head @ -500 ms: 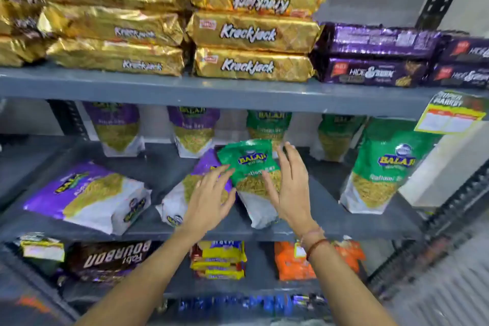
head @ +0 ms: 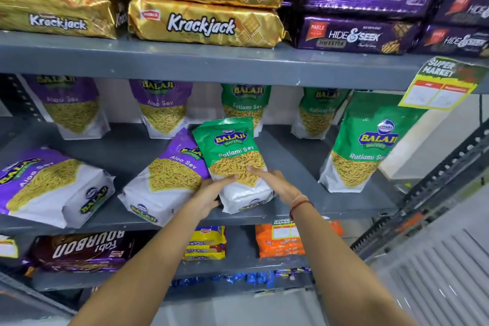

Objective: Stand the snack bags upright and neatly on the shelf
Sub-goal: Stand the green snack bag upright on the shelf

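A green Ratlami Sev bag [head: 232, 151] stands nearly upright at the front of the grey middle shelf [head: 296, 167], leaning slightly left. My left hand [head: 209, 193] and my right hand [head: 275, 185] press on its lower sides, fingertips on its front. Behind it on the left a purple Aloo Sev bag [head: 169, 177] lies tilted back. Another purple Aloo Sev bag [head: 50, 185] lies flat at the far left. A green bag [head: 362, 145] stands upright at the right. Several bags [head: 161, 108] stand along the back wall.
Gold Krackjack packs [head: 203, 24] and purple Hide & Seek packs [head: 354, 37] are stacked on the shelf above. A yellow price tag [head: 442, 85] hangs from that shelf's edge at the right. Biscuit packs [head: 82, 251] lie on the lower shelf. A steel upright [head: 428, 193] runs at the right.
Both hands have dropped from the green bag's upper sides to its lower part and closed on it. The camera has moved closer to the shelf.
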A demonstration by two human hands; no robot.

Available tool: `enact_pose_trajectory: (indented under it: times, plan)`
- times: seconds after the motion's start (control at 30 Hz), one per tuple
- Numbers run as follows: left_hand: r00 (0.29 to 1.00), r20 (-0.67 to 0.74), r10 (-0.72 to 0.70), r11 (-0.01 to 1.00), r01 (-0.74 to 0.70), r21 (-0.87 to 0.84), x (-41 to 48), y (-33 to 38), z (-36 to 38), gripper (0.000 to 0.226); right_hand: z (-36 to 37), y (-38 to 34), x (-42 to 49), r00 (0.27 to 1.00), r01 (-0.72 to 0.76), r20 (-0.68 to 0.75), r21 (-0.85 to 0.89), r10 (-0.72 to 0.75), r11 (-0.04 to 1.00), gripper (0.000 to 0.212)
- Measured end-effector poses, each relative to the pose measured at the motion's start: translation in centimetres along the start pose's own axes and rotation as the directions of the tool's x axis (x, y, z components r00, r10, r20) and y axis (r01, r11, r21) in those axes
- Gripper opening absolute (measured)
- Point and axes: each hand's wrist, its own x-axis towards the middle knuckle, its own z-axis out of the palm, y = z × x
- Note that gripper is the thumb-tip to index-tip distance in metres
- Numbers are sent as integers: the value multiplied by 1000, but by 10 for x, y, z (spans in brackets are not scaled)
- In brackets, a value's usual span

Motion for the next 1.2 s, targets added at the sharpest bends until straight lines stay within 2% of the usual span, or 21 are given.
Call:
enact_pose_trajectory:
  times: [0.1,0.2,0.3,0.4,0.53,0.8,0.93,1.07,1.13,1.2]
  plan:
    - [994,0,110,994,-110,29,0,-2,-1,60,-4,9,-5,989,137,43,140,-144,981,80]
    - [962,50,270,960,-273,62,1,5,-4,57,-6,18,-5,968,245,-8,258,-251,935,55]
    - [922,88,378,917,-386,97,1,16,-3,44,-10,19,-5,947,318,-59,270,-314,909,55]
    - [898,125,423,889,-437,134,1,26,2,46,-18,17,-5,922,387,-82,255,-379,886,59]
    - [865,104,490,843,-501,197,9,30,14,48,-36,8,-1,895,447,-96,188,-436,875,65]
    - [868,-21,496,828,-466,312,32,20,46,57,-74,10,12,894,434,-119,-15,-432,901,67]
    - [869,27,494,810,-471,349,41,18,62,58,-82,31,20,903,407,-156,12,-401,913,59]
    - [870,68,488,793,-475,383,44,21,64,61,-81,35,18,912,392,-163,72,-377,917,60]
    - [880,106,463,785,-463,412,40,21,58,64,-74,38,11,907,389,-221,111,-359,914,67]
    - [888,119,445,775,-448,446,34,20,46,69,-59,44,-2,851,424,-394,127,-347,897,73]
